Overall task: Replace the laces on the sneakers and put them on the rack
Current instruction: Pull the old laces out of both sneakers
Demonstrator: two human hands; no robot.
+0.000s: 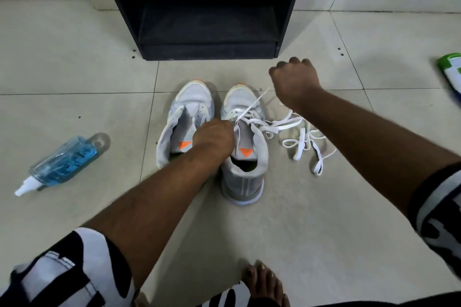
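White lace in play: a flat white woven shoelace (252,107) runs taut from the eyelets of the right-hand grey mesh sneaker (245,147) up toward 1 o'clock, into the right hand (295,80).
Right hand: fingers curled into a fist round the lace end, drawing it up and away (the fingertips themselves are hidden from this side).
Left hand: the left hand (214,139) sits at the tongue of that same sneaker, fingers curled; it seems to steady the shoe, though what it pinches I cannot tell.
Other sneaker: the left-hand grey mesh sneaker (185,119) stands touching its mate at 9 o'clock, with no lace visible in its eyelets.
Loose lace: a tangled white flat shoelace (303,142) lies on the pale floor tiles (74,70) at 3 o'clock of the pair.
Rack: the dark wooden shoe rack (207,25) waits at 12 o'clock, near the toes.
Handling: lace is likely light, limp and slippery, so best pinched near its tip; the sneaker is soft-sided and light, best held at collar or heel.
Elsewhere: a blue clear plastic spray bottle (62,159) lies at 9 o'clock, well apart.
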